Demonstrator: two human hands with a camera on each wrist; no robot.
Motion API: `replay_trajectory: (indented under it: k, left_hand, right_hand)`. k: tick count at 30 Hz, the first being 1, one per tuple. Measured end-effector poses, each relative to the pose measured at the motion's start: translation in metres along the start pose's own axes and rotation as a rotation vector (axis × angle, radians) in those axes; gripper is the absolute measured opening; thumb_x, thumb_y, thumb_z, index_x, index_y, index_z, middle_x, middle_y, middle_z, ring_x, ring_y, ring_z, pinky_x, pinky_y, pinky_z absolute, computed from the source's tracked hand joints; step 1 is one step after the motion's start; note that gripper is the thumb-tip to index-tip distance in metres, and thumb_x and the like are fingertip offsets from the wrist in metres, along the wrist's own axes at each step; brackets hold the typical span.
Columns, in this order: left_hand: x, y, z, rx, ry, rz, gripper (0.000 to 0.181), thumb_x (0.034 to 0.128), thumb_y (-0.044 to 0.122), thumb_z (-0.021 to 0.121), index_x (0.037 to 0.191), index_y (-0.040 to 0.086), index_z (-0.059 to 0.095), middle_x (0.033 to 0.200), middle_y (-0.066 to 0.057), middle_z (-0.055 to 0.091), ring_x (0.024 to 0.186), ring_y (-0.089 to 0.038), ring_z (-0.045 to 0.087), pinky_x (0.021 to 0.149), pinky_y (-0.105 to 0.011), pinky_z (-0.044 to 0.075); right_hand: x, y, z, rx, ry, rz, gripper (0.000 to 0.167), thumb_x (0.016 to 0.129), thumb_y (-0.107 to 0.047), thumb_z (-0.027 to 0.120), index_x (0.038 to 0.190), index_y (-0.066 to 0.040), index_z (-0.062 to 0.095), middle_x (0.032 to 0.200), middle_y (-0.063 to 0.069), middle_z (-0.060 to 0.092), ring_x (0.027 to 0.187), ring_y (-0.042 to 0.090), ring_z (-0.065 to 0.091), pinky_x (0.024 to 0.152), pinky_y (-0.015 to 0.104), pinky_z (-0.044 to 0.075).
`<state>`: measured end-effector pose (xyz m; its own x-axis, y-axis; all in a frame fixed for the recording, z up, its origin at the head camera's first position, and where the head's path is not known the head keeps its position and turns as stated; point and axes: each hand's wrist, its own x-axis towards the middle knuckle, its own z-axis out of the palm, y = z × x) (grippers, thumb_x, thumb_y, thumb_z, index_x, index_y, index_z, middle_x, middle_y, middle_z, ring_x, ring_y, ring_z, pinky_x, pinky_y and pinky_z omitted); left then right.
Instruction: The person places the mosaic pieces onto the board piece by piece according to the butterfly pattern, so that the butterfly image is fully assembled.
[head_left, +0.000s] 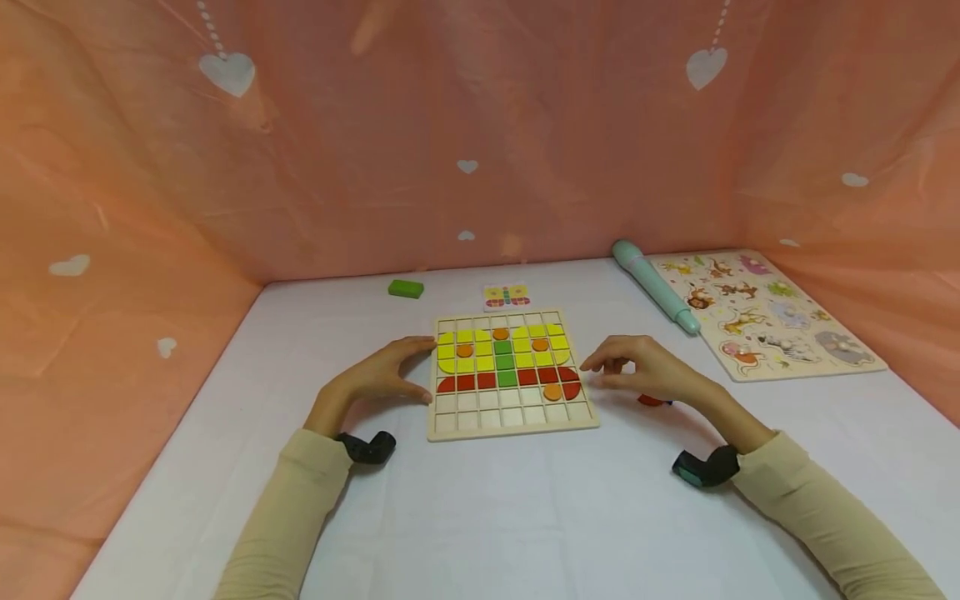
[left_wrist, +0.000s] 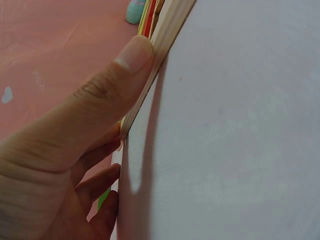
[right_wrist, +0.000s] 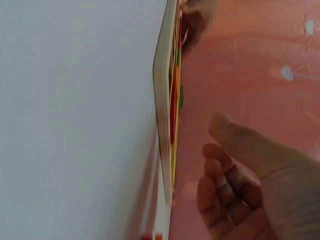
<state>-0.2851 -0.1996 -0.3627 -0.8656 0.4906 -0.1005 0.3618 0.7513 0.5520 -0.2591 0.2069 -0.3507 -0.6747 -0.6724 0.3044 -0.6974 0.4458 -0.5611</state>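
Note:
A square wooden grid board lies on the table, filled in part with yellow, red, green and orange pieces in a butterfly-like pattern. One orange round piece sits among the red ones at the lower right. My left hand touches the board's left edge; in the left wrist view its thumb rests against the wooden rim. Just off the right edge is my right hand, fingers loosely bent, nothing between thumb and fingers. Behind the board lies a small pattern card with a similar picture.
A green block lies at the back left. Partly hidden under the right hand are a red piece and a bit of blue. At the back right, a mint-green pen-shaped object lies beside an animal puzzle board. A pink curtain hangs behind.

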Motion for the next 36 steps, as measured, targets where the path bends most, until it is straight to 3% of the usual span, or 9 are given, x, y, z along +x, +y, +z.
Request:
replay_trajectory:
  k: [6, 12, 20, 25, 29, 32, 36]
  left_hand:
    - [-0.001, -0.002, 0.002, -0.006, -0.003, 0.007, 0.094, 0.0683, 0.039, 0.082, 0.144, 0.010, 0.035, 0.151, -0.011, 0.029, 0.139, -0.031, 0.021, 0.113, -0.050, 0.019]
    - [-0.001, -0.001, 0.003, -0.002, 0.000, 0.021, 0.093, 0.0687, 0.037, 0.082, 0.144, 0.008, 0.035, 0.150, -0.013, 0.030, 0.139, -0.033, 0.021, 0.112, -0.051, 0.019]
    - [0.000, -0.001, 0.003, -0.009, 0.000, 0.008, 0.093, 0.0688, 0.038, 0.081, 0.144, 0.010, 0.036, 0.150, -0.012, 0.029, 0.139, -0.032, 0.020, 0.112, -0.052, 0.019]
    - [0.000, -0.001, 0.004, -0.011, -0.004, 0.008, 0.093, 0.0686, 0.037, 0.082, 0.144, 0.009, 0.036, 0.150, -0.012, 0.029, 0.139, -0.032, 0.020, 0.113, -0.051, 0.019]
    - [0.000, -0.001, 0.004, -0.004, -0.008, 0.005, 0.093, 0.0684, 0.039, 0.082, 0.144, 0.009, 0.036, 0.150, -0.013, 0.029, 0.139, -0.032, 0.021, 0.112, -0.051, 0.019]
    - [0.000, -0.002, 0.003, 0.005, -0.003, -0.001, 0.093, 0.0682, 0.039, 0.082, 0.144, 0.010, 0.035, 0.150, -0.012, 0.029, 0.139, -0.032, 0.021, 0.112, -0.051, 0.019]
    - [0.000, -0.002, 0.001, 0.004, 0.002, -0.007, 0.094, 0.0676, 0.039, 0.082, 0.144, 0.011, 0.035, 0.151, -0.010, 0.029, 0.140, -0.030, 0.020, 0.113, -0.050, 0.019]
  right_hand:
    - [0.012, -0.006, 0.020, 0.020, -0.096, -0.072, 0.028, 0.081, -0.013, 0.073, 0.106, -0.002, 0.069, 0.092, 0.005, 0.065, 0.074, 0.012, 0.052, 0.064, 0.022, 0.047]
    - [0.021, -0.009, 0.032, 0.017, -0.107, -0.052, 0.029, 0.080, -0.014, 0.074, 0.106, -0.004, 0.070, 0.093, 0.002, 0.063, 0.079, 0.012, 0.054, 0.067, 0.022, 0.049]
    - [0.025, -0.012, 0.034, -0.004, -0.116, -0.030, 0.026, 0.080, -0.014, 0.074, 0.103, -0.004, 0.070, 0.094, 0.003, 0.065, 0.080, 0.014, 0.055, 0.069, 0.023, 0.050]
    - [0.018, -0.012, 0.017, -0.017, -0.013, -0.054, 0.024, 0.080, -0.009, 0.073, 0.104, -0.003, 0.070, 0.095, 0.006, 0.065, 0.078, 0.011, 0.056, 0.066, 0.024, 0.050]
    - [-0.001, -0.002, -0.008, -0.035, 0.098, -0.075, 0.023, 0.079, -0.001, 0.072, 0.102, -0.001, 0.069, 0.093, 0.008, 0.066, 0.076, 0.008, 0.056, 0.066, 0.021, 0.050]
    - [-0.022, 0.009, -0.024, -0.017, 0.086, -0.038, 0.023, 0.079, 0.002, 0.070, 0.102, -0.001, 0.068, 0.094, 0.009, 0.065, 0.078, 0.009, 0.057, 0.069, 0.017, 0.049]
    - [-0.048, 0.022, -0.039, 0.014, 0.002, 0.032, 0.023, 0.082, 0.002, 0.067, 0.105, -0.002, 0.067, 0.098, 0.008, 0.066, 0.082, 0.012, 0.059, 0.072, 0.017, 0.051]
